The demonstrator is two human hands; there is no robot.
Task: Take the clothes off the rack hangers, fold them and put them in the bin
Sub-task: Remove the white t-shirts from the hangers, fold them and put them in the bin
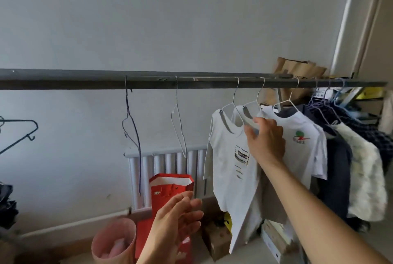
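A dark rail (85, 82) runs across the view with wire hangers on it. Two bare hangers (179, 127) hang left of centre. To their right hang a white T-shirt with a printed patch (229, 170), a second white shirt behind it, and a white shirt with a green and red logo (304, 149). Darker and patterned clothes (361, 157) crowd the rail's right end. My right hand (264, 138) grips the collar of the second white shirt at its hanger. My left hand (174, 223) hovers lower down, fingers straight, holding nothing.
A pink bin (102, 249) stands on the floor at lower left, next to a red paper bag (168, 187). A white radiator (148, 168) is on the wall behind. Cardboard boxes (214, 238) sit under the shirts. Dark clothes lie at the far left edge.
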